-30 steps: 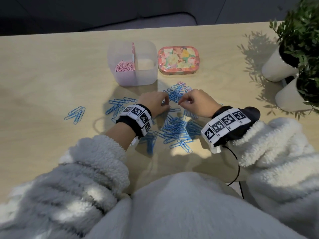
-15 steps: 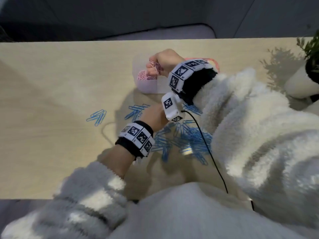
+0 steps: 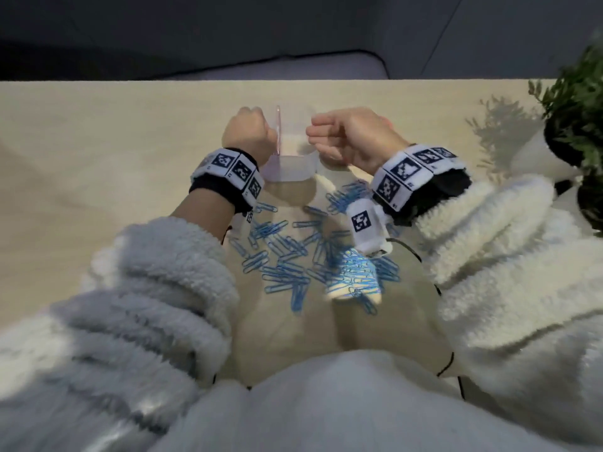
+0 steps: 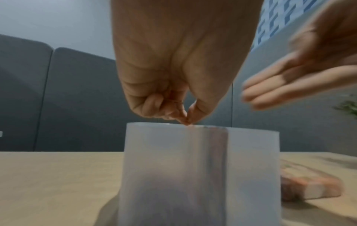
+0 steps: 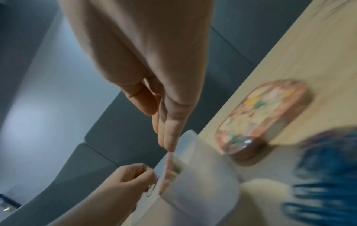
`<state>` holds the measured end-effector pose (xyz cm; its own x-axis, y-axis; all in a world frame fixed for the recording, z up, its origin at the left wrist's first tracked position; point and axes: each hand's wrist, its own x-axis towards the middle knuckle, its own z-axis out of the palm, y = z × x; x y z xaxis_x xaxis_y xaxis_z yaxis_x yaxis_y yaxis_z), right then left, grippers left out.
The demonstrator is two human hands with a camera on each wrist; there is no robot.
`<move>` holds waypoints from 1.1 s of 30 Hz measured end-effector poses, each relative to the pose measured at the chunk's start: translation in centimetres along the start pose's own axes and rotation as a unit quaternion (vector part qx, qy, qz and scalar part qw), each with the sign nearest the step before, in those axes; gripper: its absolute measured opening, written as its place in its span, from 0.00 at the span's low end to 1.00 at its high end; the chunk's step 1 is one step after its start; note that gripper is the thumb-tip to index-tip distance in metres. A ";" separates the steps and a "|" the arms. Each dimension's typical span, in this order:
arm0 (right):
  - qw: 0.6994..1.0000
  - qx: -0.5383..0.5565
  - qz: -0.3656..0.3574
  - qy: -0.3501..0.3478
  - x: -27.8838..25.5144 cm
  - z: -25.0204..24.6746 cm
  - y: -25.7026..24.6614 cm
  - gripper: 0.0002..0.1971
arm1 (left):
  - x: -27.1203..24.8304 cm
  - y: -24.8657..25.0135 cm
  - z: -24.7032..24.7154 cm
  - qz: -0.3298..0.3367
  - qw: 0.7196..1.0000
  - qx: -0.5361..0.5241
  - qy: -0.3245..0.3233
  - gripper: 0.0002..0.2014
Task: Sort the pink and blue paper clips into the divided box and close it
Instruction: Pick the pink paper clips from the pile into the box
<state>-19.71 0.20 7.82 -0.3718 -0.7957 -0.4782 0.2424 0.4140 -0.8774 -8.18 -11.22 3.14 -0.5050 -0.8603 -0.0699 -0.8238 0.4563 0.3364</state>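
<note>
1. A person in fleecy pale sleeves [image 3: 156, 275] works at a light wooden table [image 3: 98, 151], both hands raised over a frosted translucent plastic box [image 3: 290, 169] that stands open at the 12 o'clock end of the work area, split by an upright pink divider [image 3: 278, 125]
2. The left hand [image 3: 248, 133] hovers over the box's 9 o'clock compartment with its fingers curled in and thumb and fingertips pinched together just above the rim; the right wrist view shows a single paper clip [image 5: 151, 190] dangling from that pinch, its colour too washed out to tell
3. The right hand [image 3: 355, 141] sits at the box's 3 o'clock side, holding nothing; from the wrist cameras its fingers [image 5: 170, 137] are straight and close together, their tips pointing down at the top edge of the divider, though whether they touch it cannot be told
4. A loose heap of blue wire paper clips [image 3: 290, 256] lies spread on the table at 6 o'clock from the box, between the two forearms
5. The box's rounded lid with a pink floral print [image 5: 264, 113] lies flat on the table at 3 o'clock from the box, apart from it
6. Black wristbands with white coded marker tiles [image 3: 228, 166] circle both wrists; a leafy green plant [image 3: 580, 102] in a white pot [image 3: 535, 154] stands at the table's 2 o'clock corner
</note>
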 end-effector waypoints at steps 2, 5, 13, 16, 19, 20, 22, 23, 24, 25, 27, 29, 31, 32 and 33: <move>0.999 -0.001 0.016 0.028 -1.3 -2.7 2.3 0.14 | 0.3 0.0 0.4 0.007 0.999 0.016 -0.028 0.15; 0.988 -0.135 0.002 0.072 -2.7 -6.5 6.8 0.14 | 0.0 -0.4 0.7 0.016 0.998 0.004 -0.053 0.16; 0.863 -0.482 -0.106 0.110 -6.1 -9.7 15.9 0.14 | -7.4 1.2 1.7 0.160 0.976 -0.089 0.119 0.10; 0.843 -0.516 -0.147 0.031 -7.0 -8.7 17.0 0.16 | -10.6 3.5 5.6 0.270 0.958 -0.055 -0.078 0.12; 0.851 -0.502 -0.152 0.015 -7.4 -8.5 16.9 0.14 | -11.7 4.7 8.8 0.310 0.939 0.009 -0.146 0.22; 0.861 -0.482 -0.155 0.037 -7.3 -8.7 16.7 0.14 | -11.8 4.9 9.3 0.306 0.940 0.024 -0.147 0.23; 0.876 -0.449 -0.141 0.105 -6.9 -9.7 15.9 0.14 | -11.6 4.9 9.9 0.292 0.940 0.072 -0.158 0.25; 0.878 -0.442 -0.125 0.133 -6.6 -10.2 15.5 0.14 | -11.6 4.6 10.2 0.287 0.938 0.097 -0.167 0.26; 0.879 -0.438 -0.112 0.150 -6.4 -10.6 15.0 0.13 | -11.6 4.4 10.2 0.286 0.936 0.112 -0.171 0.26; 0.880 -0.437 -0.105 0.156 -6.2 -10.8 14.8 0.11 | -11.8 4.0 10.3 0.288 0.934 0.119 -0.173 0.25; 0.875 -0.449 -0.108 0.147 -5.8 -10.7 14.4 0.08 | -12.4 3.3 10.2 0.291 0.936 0.115 -0.163 0.22; 0.862 -0.476 -0.119 0.128 -5.2 -10.3 14.4 0.08 | -13.1 2.7 9.8 0.280 0.940 0.118 -0.156 0.19; 0.848 -0.507 -0.109 0.105 -4.5 -10.0 14.4 0.07 | -13.4 2.4 9.4 0.270 0.944 0.109 -0.153 0.17; 0.844 -0.519 -0.098 0.093 -4.3 -9.9 14.3 0.06 | -13.4 2.5 9.2 0.267 0.947 0.099 -0.145 0.15; 0.844 -0.522 -0.088 0.082 -4.2 -9.9 14.3 0.05 | -13.2 2.6 9.0 0.265 0.951 0.086 -0.133 0.14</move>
<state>-23.56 13.80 -3.13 -0.4600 -0.8487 -0.2609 -0.7199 0.5285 -0.4500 -5.95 3.41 -3.48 -0.8895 -0.4213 -0.1770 -0.4538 0.8600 0.2336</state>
